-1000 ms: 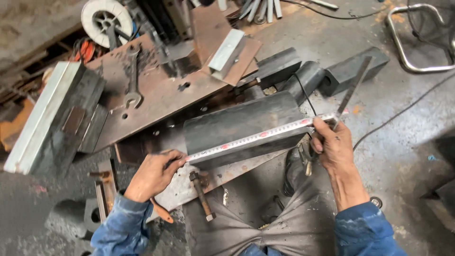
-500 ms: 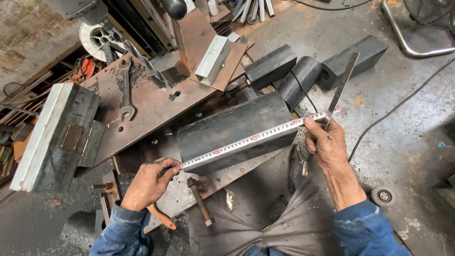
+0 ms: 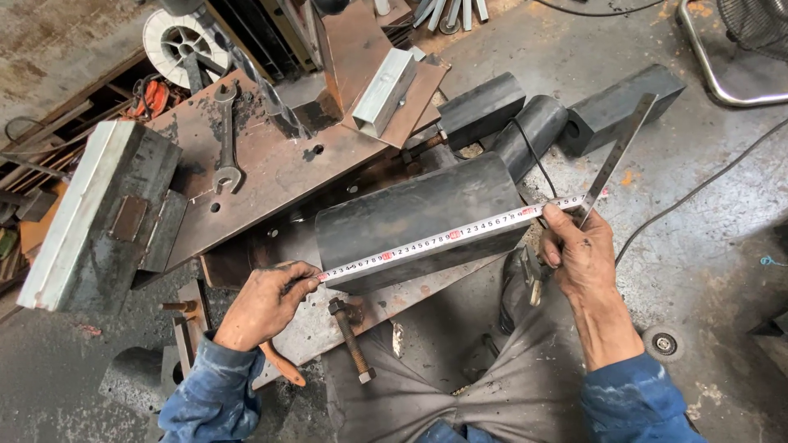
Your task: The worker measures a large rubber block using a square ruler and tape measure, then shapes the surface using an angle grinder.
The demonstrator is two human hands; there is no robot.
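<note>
A white measuring tape (image 3: 443, 238) is stretched along the near edge of a dark curved steel piece (image 3: 419, 217) lying on a rusty plate. My left hand (image 3: 267, 303) pinches the tape's left end at the piece's left corner. My right hand (image 3: 579, 250) holds the tape's right end just past the right corner, together with a flat steel ruler (image 3: 620, 156) that angles up and away. A rusty bolt (image 3: 351, 340) lies just below the curved piece, between my hands.
A rusty steel plate (image 3: 271, 172) carries an open-end wrench (image 3: 226, 139) and a light angle section (image 3: 384, 90). Dark steel blocks (image 3: 484, 107) and a square tube (image 3: 620, 102) lie behind. A heavy metal block (image 3: 98, 213) stands left; a black cable (image 3: 698, 193) crosses the concrete floor right.
The view has closed in and shifted slightly; both hands keep the tape stretched along the curved piece, with little movement relative to it.
</note>
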